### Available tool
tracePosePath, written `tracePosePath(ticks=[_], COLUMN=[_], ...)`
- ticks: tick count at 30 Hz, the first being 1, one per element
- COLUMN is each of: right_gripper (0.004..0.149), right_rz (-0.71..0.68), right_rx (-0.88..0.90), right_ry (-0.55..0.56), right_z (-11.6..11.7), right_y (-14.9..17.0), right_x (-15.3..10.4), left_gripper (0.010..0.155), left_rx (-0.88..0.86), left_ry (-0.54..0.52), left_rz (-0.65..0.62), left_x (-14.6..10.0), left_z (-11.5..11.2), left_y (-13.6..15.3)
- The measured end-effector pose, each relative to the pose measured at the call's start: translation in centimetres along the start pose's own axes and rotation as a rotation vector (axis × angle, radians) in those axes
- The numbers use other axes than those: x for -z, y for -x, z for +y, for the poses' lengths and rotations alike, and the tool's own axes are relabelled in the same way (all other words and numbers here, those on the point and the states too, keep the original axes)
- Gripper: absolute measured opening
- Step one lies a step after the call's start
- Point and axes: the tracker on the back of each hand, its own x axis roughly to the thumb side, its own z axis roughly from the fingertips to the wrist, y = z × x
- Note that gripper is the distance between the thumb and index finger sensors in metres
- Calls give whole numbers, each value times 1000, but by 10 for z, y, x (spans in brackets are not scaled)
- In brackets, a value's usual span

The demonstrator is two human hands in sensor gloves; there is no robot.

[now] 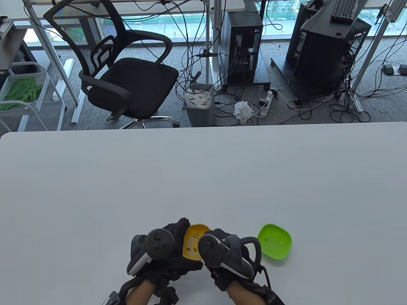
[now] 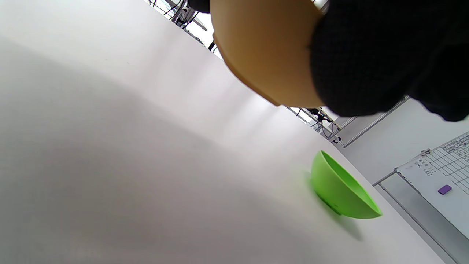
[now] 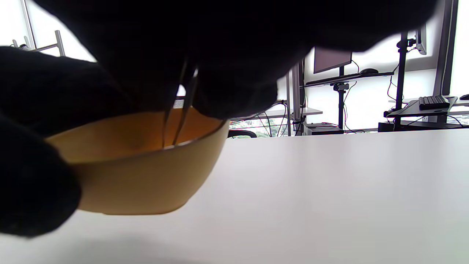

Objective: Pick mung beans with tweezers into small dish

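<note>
A yellow dish (image 1: 194, 240) sits tilted near the table's front edge, held by my left hand (image 1: 173, 251) at its left side. It also shows from below in the left wrist view (image 2: 263, 51) and in the right wrist view (image 3: 146, 172). My right hand (image 1: 222, 254) pinches thin metal tweezers (image 3: 179, 110), whose tips reach down into the yellow dish. A green dish (image 1: 274, 241) stands to the right, a tiny bean-like speck inside; it also shows in the left wrist view (image 2: 340, 190). The beans in the yellow dish are hidden.
The white table (image 1: 203, 178) stretches far ahead of the hands. An office chair (image 1: 120, 70), a bin (image 1: 199, 103), computer towers and cables stand on the floor beyond the far edge.
</note>
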Motion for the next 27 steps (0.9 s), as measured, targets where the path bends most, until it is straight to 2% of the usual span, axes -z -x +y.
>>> tracePosePath(ticks=[18, 27], right_gripper=[36, 34], right_rz=[-3, 9], right_rx=[-54, -17], right_ry=[-32, -2], right_z=[6, 0], right_y=[-8, 0], right_x=[1, -2], left_gripper=[124, 123], left_rx=[26, 20], left_ry=[16, 14], left_rz=[-1, 4], left_x=[0, 0], left_z=[-3, -3], left_y=[-3, -3])
